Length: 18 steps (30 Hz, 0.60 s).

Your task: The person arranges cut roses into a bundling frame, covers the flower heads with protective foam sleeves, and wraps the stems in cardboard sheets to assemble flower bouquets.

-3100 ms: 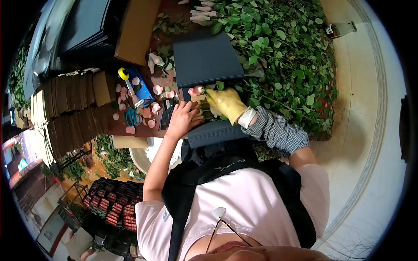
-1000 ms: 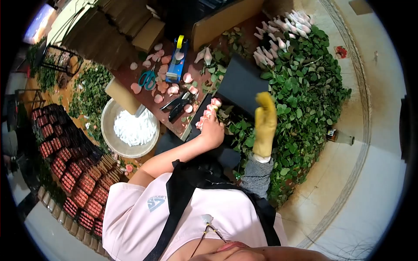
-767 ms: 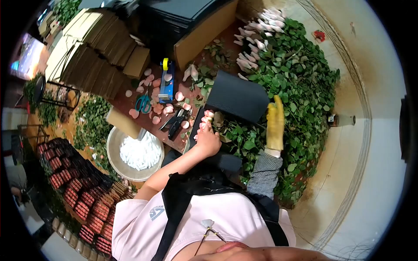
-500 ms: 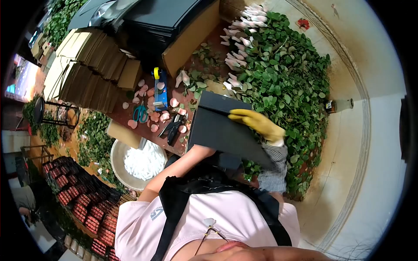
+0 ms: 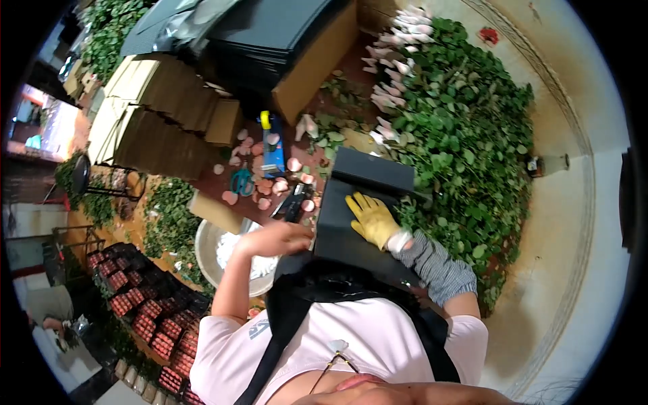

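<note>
- Left hand (image 5: 278, 238): bare, slightly blurred, fingers loosely extended, no object visible in it; palm side hidden. Fingertips near left edge of black wrapper (image 5: 337, 214); contact, cannot tell.
- Right hand (image 5: 375, 223): yellow glove, checked sleeve (image 5: 435, 268); fingers spread wide, laid over the wrapper, not closed around anything.
- Black wrapper: in front of the apron (image 5: 283, 307), on the near part of the table (image 5: 210, 177); folded flap at far end.
- Stapler (image 5: 294, 203): black, just beyond left hand, amid loose petals.
- Teal scissors (image 5: 241, 182) and blue tape dispenser (image 5: 273, 158): farther left on table.
- Bowl (image 5: 204, 255): white pieces inside, partly behind left forearm.
- Leafy stems (image 5: 466, 142): big heap, right of wrapper; pale pink sleeved buds (image 5: 408, 34) at its far end.
- Cardboard stack (image 5: 152, 131): far left.
- Bottle (image 5: 550, 165): lying right of heap.
</note>
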Motion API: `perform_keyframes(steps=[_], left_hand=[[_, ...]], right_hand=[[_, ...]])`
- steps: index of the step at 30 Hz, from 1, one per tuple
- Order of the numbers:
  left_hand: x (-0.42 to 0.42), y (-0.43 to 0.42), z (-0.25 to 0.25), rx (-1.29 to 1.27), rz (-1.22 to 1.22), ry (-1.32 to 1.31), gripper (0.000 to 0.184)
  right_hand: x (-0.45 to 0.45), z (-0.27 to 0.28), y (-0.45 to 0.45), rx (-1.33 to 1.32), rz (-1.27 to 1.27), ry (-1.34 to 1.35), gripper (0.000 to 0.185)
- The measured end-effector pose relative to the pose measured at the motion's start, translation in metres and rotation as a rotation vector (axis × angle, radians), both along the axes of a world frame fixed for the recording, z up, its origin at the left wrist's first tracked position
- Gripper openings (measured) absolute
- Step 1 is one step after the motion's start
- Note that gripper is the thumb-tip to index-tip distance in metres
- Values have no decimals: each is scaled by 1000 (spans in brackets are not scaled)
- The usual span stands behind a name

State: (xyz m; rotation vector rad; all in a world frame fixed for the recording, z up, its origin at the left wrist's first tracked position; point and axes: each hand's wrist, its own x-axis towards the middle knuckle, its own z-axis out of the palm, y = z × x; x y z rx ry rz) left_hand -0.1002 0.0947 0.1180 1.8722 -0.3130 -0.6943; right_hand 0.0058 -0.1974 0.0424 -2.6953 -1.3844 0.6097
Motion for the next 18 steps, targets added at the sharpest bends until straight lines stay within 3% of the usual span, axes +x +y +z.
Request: perform_keyframes(steps=[2, 4, 6, 8, 9, 10, 12, 14, 16, 18], left_hand=[[15, 50, 7, 267, 240, -46, 24], [52, 98, -19, 440, 685, -167, 23], [92, 153, -75, 710, 1056, -578, 27], [128, 194, -102, 682, 1161, -402, 36], [140, 213, -135, 930, 1095, -514, 52], [152, 224, -142, 996, 955, -278, 65], [166, 223, -144, 1212, 864, -57, 68], [170, 230, -152, 1250, 894, -41, 64], [150, 224, -144, 1289, 928, -266, 60], [128, 230, -150, 751, 1222, -517, 76]], right_hand=[[-4, -18, 3, -51, -61, -3, 69], [-6, -20, 2, -36, -68, -12, 70], [-9, -28, -3, 6, -89, -33, 70], [-7, -26, -2, -1, -77, -21, 71], [-8, -23, -3, 12, -83, -12, 70], [-7, -22, -2, 9, -102, -19, 70], [-7, -22, -2, -7, -76, 3, 70], [-6, -24, -3, -4, -97, 1, 70], [-8, -25, -5, 68, -113, 14, 70], [-11, -32, -10, 143, -144, -10, 70]])
